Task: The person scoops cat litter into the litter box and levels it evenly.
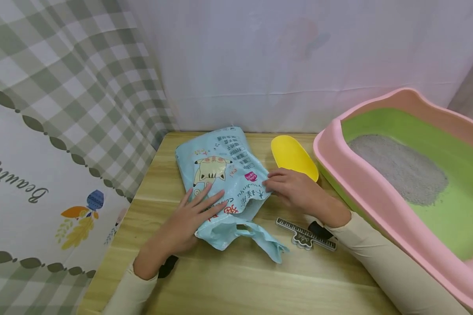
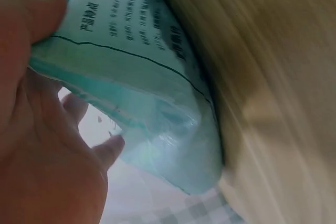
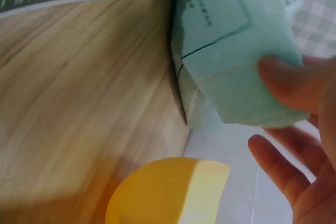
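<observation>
A light blue cat litter bag [image 1: 217, 162] with a cartoon cat lies on the wooden table, its torn mouth sagging toward the near side and a loose strip trailing right. Across the bag's left part my left hand [image 1: 191, 214] spreads its fingers on the top; in the left wrist view its thumb [image 2: 48, 14] presses the printed side, gripping the edge. My right hand [image 1: 297, 188] pinches the bag's right edge by the mouth, the thumb [image 3: 291, 82] on the side panel in the right wrist view. The bag's contents are hidden.
Behind the right hand lies a yellow scoop [image 1: 293, 153]. A piano-patterned clip [image 1: 305, 234] is on the table under the right wrist. To the right stands a pink-rimmed green litter box [image 1: 362, 170] with grey litter [image 1: 398, 168] inside. A checked cloth [image 1: 114, 78] hangs at left.
</observation>
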{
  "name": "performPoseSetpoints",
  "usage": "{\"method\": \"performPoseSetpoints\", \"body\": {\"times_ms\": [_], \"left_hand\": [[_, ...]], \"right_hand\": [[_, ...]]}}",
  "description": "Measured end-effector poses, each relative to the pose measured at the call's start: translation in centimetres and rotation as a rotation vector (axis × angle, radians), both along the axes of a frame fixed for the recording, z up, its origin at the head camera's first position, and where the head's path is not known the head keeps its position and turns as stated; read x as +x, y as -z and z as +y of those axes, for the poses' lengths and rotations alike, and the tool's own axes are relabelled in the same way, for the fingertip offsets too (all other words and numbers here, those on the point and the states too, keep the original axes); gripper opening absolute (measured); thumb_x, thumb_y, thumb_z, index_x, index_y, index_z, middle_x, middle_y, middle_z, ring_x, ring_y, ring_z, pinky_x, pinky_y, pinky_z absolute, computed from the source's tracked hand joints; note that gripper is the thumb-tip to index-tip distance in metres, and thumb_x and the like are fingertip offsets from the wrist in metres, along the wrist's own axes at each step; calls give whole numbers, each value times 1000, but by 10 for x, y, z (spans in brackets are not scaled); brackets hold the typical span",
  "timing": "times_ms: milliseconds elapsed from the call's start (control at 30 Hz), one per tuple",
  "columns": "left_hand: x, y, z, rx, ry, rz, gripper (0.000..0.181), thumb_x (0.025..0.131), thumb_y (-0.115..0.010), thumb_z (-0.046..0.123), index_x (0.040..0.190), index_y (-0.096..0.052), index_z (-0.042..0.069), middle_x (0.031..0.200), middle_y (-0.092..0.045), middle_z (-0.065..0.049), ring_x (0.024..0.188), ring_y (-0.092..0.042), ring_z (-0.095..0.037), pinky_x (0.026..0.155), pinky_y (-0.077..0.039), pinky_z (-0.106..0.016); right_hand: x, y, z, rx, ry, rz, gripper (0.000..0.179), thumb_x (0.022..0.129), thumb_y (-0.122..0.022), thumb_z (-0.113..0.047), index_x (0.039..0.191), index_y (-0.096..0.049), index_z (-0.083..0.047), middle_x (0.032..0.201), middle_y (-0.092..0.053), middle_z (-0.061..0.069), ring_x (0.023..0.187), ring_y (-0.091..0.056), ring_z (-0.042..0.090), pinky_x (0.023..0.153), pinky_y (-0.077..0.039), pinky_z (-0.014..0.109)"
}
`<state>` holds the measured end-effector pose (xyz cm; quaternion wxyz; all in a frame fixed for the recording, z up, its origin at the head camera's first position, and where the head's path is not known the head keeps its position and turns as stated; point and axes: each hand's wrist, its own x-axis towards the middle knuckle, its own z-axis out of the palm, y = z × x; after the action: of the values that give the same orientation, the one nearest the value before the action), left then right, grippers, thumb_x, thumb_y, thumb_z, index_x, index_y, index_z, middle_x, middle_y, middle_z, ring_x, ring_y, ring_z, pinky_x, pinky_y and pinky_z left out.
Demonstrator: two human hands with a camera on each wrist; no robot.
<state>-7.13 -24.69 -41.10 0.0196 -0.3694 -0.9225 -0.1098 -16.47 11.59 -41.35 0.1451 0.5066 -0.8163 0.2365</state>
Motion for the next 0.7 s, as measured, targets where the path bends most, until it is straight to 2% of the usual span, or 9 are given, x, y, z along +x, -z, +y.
{"method": "performPoseSetpoints", "body": {"times_ms": [167,233,300,367,500,533,600,633,700], "left_hand": [[-2,0,-13,151,50,-101,73,98,-68,0,167,-50,13,174,-42,-7,164,-26,-43,124,-12,-79],[-3,-1,-16,212,59,-178,75,97,-61,-8,167,-48,12,173,-43,-8,163,-27,-44,124,-10,-78],[-5,-4,-18,250,28,-274,70,101,-57,-7,168,-48,13,174,-40,-9,163,-25,-44,127,-9,-75],[-6,-8,-20,290,-76,-383,62,106,-55,-1,167,-46,6,173,-42,-14,160,-32,-44,128,-16,-69],[-11,-16,-24,405,-302,-537,55,117,-46,20,165,-40,-6,166,-45,-24,149,-44,-40,121,-34,-61],[-14,-18,-24,441,-350,-553,55,118,-45,22,164,-39,-7,162,-48,-24,143,-47,-37,117,-39,-58],[-21,-19,-24,504,-405,-571,47,119,-45,27,151,-51,-7,137,-62,-25,123,-58,-34,105,-46,-52],[-24,-20,-23,522,-444,-558,47,118,-48,30,147,-55,-7,133,-64,-22,120,-59,-31,102,-48,-49],[-29,-21,-21,532,-522,-516,40,116,-53,36,117,-64,-2,98,-61,-13,95,-58,-25,87,-49,-41]], "right_hand": [[-2,0,2,-7,58,-80,22,93,-81,6,111,-78,-5,111,-79,10,110,-75,34,95,-61,51],[-3,-2,2,-1,88,-148,17,97,-77,4,111,-78,-5,111,-79,9,107,-75,33,95,-60,51],[-5,-5,0,1,115,-215,11,101,-74,1,108,-78,-6,106,-78,7,100,-74,31,93,-60,51],[-11,-6,-2,-5,144,-291,7,105,-70,-4,106,-77,-7,98,-76,3,91,-71,28,88,-58,50],[-40,22,-5,-24,196,-378,12,112,-64,-17,104,-73,-13,83,-67,-5,77,-61,23,75,-51,43],[-47,30,-5,-21,215,-391,14,113,-63,-19,105,-73,-15,81,-64,-6,75,-59,22,73,-49,41],[-62,45,-8,-19,247,-402,16,113,-58,-19,102,-70,-17,78,-61,-7,72,-58,21,69,-47,39],[-64,46,-10,-17,264,-419,18,113,-57,-18,100,-69,-18,77,-60,-8,71,-58,20,68,-48,39],[-69,46,-14,-19,281,-441,17,113,-57,-18,99,-67,-20,78,-61,-7,69,-56,19,67,-48,39]]}}
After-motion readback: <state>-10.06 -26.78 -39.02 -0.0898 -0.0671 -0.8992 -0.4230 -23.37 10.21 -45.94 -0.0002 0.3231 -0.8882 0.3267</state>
